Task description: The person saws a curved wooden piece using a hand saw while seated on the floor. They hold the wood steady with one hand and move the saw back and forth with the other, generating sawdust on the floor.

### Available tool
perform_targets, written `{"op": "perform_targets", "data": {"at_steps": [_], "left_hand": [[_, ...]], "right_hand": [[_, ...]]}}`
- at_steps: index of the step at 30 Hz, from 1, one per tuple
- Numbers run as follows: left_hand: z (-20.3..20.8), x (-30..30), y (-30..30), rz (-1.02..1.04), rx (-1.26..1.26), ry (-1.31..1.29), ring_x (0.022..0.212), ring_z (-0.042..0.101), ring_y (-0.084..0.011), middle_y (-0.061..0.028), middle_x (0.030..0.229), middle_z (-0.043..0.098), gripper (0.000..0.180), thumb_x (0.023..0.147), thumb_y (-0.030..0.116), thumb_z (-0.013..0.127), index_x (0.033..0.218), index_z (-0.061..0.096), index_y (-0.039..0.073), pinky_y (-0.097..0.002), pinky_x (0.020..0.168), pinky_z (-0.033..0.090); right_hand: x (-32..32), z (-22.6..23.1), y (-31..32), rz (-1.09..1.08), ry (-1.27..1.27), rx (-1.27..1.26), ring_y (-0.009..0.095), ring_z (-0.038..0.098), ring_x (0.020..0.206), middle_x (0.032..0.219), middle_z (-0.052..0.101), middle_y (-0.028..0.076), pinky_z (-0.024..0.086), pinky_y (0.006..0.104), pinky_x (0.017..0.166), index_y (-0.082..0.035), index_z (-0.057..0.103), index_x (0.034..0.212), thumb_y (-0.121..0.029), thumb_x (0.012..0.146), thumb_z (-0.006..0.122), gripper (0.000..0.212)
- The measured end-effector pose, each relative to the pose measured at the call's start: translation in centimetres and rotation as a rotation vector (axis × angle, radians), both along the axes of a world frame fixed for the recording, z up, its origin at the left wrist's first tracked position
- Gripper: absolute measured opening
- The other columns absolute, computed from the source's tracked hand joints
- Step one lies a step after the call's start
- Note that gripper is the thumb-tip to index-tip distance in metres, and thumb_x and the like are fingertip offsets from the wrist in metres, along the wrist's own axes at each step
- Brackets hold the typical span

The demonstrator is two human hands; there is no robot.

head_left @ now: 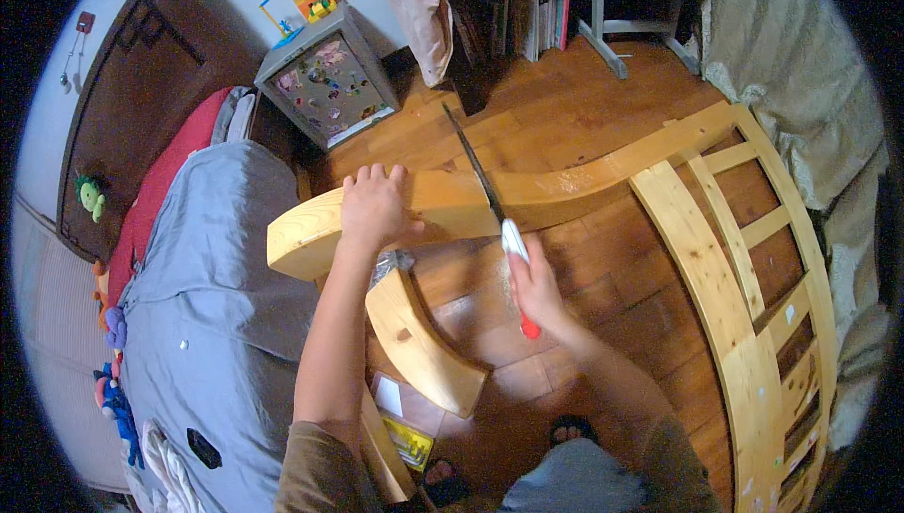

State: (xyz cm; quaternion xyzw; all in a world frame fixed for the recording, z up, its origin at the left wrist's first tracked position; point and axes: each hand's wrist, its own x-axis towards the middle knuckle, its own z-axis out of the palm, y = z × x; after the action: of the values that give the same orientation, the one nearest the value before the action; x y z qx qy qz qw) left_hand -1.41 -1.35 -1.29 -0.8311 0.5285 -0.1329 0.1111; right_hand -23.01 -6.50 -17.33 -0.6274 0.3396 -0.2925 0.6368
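Observation:
A long, curved, pale wooden beam (574, 183) runs across the middle of the view. My left hand (375, 207) grips it near its blunt left end, fingers over the far edge and thumb on the near side. My right hand (537, 289) is closed around the white and red handle of a handsaw (478, 166). The saw's thin dark blade lies across the beam to the right of my left hand, its tip pointing away from me. Whether the teeth have entered the wood, I cannot tell. Below the beam sits a shorter curved wooden piece (424, 343).
A slatted wooden frame (702, 277) joins the beam at right. On the left is a bed with a grey-blue cover (212, 259). A small grey cabinet (330, 80) stands beyond. A yellow package (407, 442) lies near my feet, and curtains (800, 89) hang at right.

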Motion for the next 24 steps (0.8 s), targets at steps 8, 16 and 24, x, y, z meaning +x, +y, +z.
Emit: {"op": "perform_targets", "data": {"at_steps": [8, 16, 24], "left_hand": [[0.6, 0.4, 0.6, 0.009, 0.007, 0.002, 0.101, 0.051, -0.0285, -0.0104, 0.102, 0.055, 0.075, 0.051, 0.043, 0.08, 0.111, 0.049, 0.011, -0.0408, 0.082, 0.041], [0.8, 0.0, 0.2, 0.067, 0.084, 0.014, 0.103, 0.05, -0.0283, -0.0111, 0.103, 0.054, 0.077, 0.052, 0.043, 0.081, 0.114, 0.049, 0.012, -0.0417, 0.084, 0.041], [0.8, 0.5, 0.4, 0.047, 0.064, -0.005, 0.102, 0.05, -0.0274, -0.0107, 0.101, 0.055, 0.073, 0.053, 0.043, 0.08, 0.111, 0.05, 0.011, -0.04, 0.084, 0.038]], "right_hand": [[-7.8, -1.4, 8.2, -0.025, -0.05, 0.133, 0.007, 0.039, 0.046, 0.062, 0.043, 0.0, 0.033, 0.0222, 0.04, -0.007, 0.042, 0.103, -0.016, 0.093, 0.042, 0.014], [-7.8, -3.4, 7.5, 0.015, -0.004, -0.066, 0.005, 0.037, 0.045, 0.061, 0.042, -0.003, 0.031, 0.0204, 0.038, -0.008, 0.041, 0.11, -0.016, 0.094, 0.04, 0.018], [3.2, -1.1, 0.1, -0.022, -0.042, 0.004, 0.022, 0.048, 0.058, 0.072, 0.049, 0.009, 0.037, 0.0336, 0.048, -0.007, 0.043, 0.101, -0.023, 0.092, 0.046, 0.018]]}}
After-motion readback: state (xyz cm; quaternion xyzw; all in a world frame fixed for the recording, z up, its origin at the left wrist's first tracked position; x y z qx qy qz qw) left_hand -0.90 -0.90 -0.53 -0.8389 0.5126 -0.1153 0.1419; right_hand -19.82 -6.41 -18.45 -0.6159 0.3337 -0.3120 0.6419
